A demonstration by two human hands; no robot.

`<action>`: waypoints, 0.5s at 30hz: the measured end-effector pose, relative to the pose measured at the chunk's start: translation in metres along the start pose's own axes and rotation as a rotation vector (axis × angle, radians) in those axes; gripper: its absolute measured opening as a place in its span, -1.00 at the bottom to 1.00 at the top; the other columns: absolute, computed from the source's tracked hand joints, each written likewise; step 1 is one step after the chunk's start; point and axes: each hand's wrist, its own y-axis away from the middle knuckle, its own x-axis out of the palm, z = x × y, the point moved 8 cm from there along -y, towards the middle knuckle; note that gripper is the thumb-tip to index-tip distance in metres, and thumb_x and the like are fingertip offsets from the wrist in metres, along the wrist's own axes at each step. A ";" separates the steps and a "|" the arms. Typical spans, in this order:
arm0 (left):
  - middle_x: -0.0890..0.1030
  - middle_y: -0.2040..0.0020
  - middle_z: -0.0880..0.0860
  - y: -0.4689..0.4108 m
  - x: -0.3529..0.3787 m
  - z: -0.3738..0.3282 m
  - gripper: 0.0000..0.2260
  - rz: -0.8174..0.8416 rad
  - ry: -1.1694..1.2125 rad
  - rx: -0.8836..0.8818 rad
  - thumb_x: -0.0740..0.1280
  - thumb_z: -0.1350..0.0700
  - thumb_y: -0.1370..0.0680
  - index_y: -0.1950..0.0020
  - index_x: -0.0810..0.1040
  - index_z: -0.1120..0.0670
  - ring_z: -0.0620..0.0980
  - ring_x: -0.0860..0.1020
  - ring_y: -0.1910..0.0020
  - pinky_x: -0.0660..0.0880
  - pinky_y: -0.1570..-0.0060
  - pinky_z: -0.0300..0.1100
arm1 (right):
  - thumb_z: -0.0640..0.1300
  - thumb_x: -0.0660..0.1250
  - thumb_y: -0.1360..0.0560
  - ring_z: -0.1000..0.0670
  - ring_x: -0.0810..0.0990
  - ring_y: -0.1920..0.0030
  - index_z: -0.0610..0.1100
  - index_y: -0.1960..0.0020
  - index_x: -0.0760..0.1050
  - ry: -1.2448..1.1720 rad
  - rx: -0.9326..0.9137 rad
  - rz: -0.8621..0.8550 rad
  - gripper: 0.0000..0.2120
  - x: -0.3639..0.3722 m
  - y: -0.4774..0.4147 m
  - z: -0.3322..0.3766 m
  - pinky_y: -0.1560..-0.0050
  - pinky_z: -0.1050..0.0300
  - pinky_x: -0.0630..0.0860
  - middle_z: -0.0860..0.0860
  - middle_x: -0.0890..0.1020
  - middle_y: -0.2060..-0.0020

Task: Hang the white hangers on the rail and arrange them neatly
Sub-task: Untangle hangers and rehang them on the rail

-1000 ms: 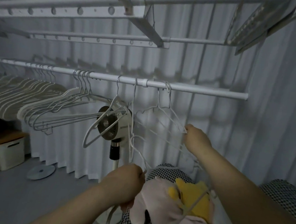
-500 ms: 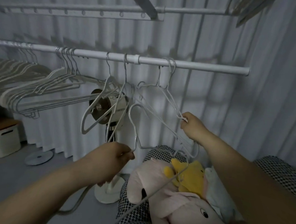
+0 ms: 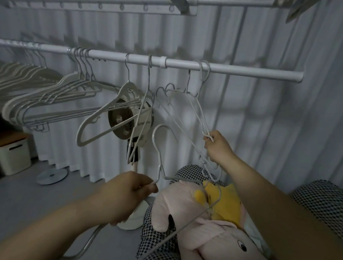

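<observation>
A white rail [image 3: 239,69] runs across the view at head height. My left hand [image 3: 129,193] grips a loose white wire hanger [image 3: 160,149] below the rail, its hook pointing up and free of the rail. My right hand [image 3: 217,147] pinches the lower corner of thin white hangers [image 3: 197,107] that hang by their hooks from the rail's right part. Two more hangers [image 3: 116,107] dangle near the rail's middle. A dense row of white hangers [image 3: 49,95] fills the rail's left part.
A standing fan [image 3: 127,121] is behind the middle hangers. A pink plush toy [image 3: 201,230] and a yellow one [image 3: 224,202] lie on a checked cushion [image 3: 322,201] below my hands. A white storage box [image 3: 10,155] sits on the floor at left. Curtains hang behind.
The view has dropped slightly. My left hand has lifted the loose hanger higher toward the rail. My right hand has stayed on the hung hangers' corner.
</observation>
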 end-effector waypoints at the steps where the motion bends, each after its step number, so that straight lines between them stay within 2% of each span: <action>1: 0.37 0.76 -0.05 0.002 0.001 0.002 -0.74 0.005 -0.008 -0.003 0.08 0.01 -0.61 -0.10 0.53 0.01 -0.15 0.33 0.78 0.33 0.67 -0.34 | -0.25 0.02 -0.59 0.13 0.28 0.37 -0.21 -0.13 0.37 -0.001 0.001 -0.001 -0.80 0.002 -0.001 0.001 0.37 0.30 0.22 -0.01 0.40 0.23; 4: 0.39 0.75 -0.09 0.003 -0.004 0.009 -0.73 -0.016 -0.038 -0.023 0.08 0.02 -0.61 -0.13 0.52 0.04 -0.15 0.32 0.79 0.33 0.69 -0.35 | -0.24 0.01 -0.59 0.14 0.29 0.35 -0.27 -0.20 0.36 0.002 0.013 0.000 -0.74 0.005 -0.001 0.001 0.36 0.30 0.23 -0.02 0.41 0.19; 8: 0.35 0.77 -0.02 -0.002 -0.012 0.015 -0.75 -0.036 -0.057 -0.057 0.08 0.02 -0.61 -0.14 0.50 0.02 -0.14 0.32 0.79 0.33 0.69 -0.35 | -0.24 0.02 -0.59 0.12 0.29 0.36 -0.28 -0.19 0.36 0.005 0.013 -0.007 -0.75 0.004 -0.002 0.001 0.37 0.28 0.23 0.01 0.38 0.27; 12: 0.37 0.58 -0.02 -0.004 -0.001 0.015 -0.73 0.034 -0.123 -0.074 0.09 0.03 -0.61 -0.15 0.51 0.07 -0.16 0.33 0.79 0.34 0.68 -0.36 | -0.26 0.02 -0.59 0.12 0.29 0.37 -0.31 -0.19 0.37 0.045 -0.005 -0.031 -0.74 -0.003 0.001 0.003 0.40 0.30 0.25 -0.09 0.43 0.15; 15: 0.39 0.52 -0.02 -0.007 0.006 0.019 -0.70 0.045 -0.177 -0.080 0.07 0.01 -0.61 -0.16 0.52 0.08 -0.15 0.34 0.78 0.35 0.67 -0.36 | -0.25 0.02 -0.59 0.11 0.30 0.38 -0.29 -0.19 0.36 0.054 -0.001 -0.030 -0.75 -0.008 0.003 0.003 0.46 0.29 0.26 0.03 0.36 0.31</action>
